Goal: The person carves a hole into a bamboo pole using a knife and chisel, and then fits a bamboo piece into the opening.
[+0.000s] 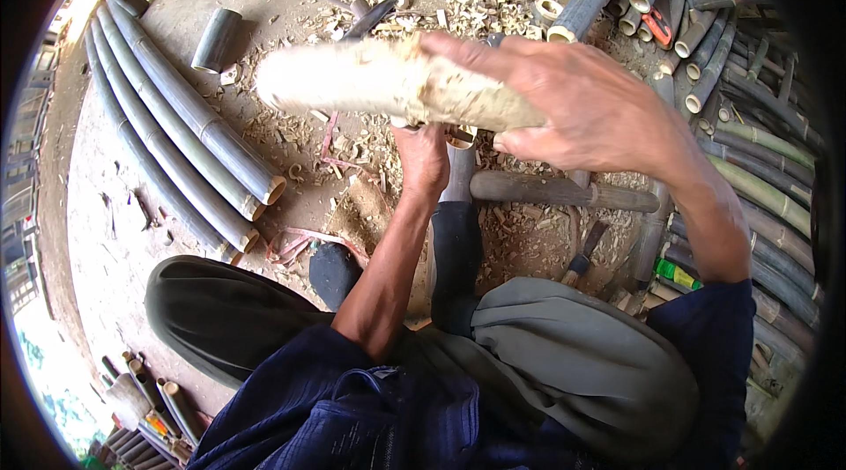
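Note:
A thick, pale piece of wood [352,78] lies level across the middle, rough at its centre and smeared by motion at its left end. My right hand [573,96] grips its right end, fingers over the top and thumb beneath. Just below the wood, my left hand [421,162] is closed, its fingers partly hidden, so I cannot make out what it holds. Right beside the left hand stands a bamboo tube [460,166] with its cut end up, close to my dark boot. Beyond the wood a dark, blade-like piece [368,19] shows.
A dark rounded stick [564,191] lies to the right, near a tool with a dark handle [586,254]. Long bamboo poles [198,122] stretch along the left, beside a short tube [217,40]. Stacked bamboo [775,206] and a red-handled tool [657,28] are at right; shavings litter the floor.

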Demonstrator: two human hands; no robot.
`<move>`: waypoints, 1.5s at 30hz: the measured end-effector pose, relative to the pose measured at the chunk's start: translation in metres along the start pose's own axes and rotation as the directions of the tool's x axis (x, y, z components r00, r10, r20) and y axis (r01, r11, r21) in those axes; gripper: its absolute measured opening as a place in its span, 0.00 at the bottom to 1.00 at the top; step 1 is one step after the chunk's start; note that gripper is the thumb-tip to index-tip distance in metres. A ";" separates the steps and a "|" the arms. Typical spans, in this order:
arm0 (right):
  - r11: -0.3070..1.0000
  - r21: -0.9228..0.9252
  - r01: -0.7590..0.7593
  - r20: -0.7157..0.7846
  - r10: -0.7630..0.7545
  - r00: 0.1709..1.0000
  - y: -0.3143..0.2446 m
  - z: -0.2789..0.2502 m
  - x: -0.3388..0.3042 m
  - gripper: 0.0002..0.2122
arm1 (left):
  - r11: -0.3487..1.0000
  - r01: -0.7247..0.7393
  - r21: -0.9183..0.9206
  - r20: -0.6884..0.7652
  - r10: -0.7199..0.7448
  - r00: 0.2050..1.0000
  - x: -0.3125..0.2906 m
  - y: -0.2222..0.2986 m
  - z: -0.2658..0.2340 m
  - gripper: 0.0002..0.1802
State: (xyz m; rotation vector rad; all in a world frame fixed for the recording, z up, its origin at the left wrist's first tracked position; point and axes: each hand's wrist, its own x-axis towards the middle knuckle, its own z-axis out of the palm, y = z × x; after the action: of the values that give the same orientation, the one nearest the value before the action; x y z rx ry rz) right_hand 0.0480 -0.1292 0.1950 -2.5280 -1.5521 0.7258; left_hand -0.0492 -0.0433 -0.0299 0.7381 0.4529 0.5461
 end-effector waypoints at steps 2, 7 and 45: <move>0.997 0.066 -0.049 -0.030 0.051 0.998 0.001 0.001 -0.007 0.47 | 0.994 0.048 0.099 0.055 -0.053 0.997 0.005 -0.003 -0.018 0.16; 0.994 0.102 -0.028 -0.099 0.038 0.994 0.006 -0.002 -0.016 0.47 | 0.997 0.050 0.053 -0.005 -0.050 0.999 0.000 0.000 -0.002 0.11; 0.999 -0.050 -0.003 0.020 0.004 1.000 -0.014 0.006 0.020 0.38 | 0.999 0.045 0.012 0.006 -0.045 0.999 0.018 -0.032 -0.020 0.17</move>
State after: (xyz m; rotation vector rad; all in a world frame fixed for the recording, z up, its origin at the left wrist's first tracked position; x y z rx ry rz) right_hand 0.0416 -0.1062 0.1869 -2.5666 -1.5925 0.7246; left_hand -0.0373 -0.0414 -0.0698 0.7387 0.4658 0.4988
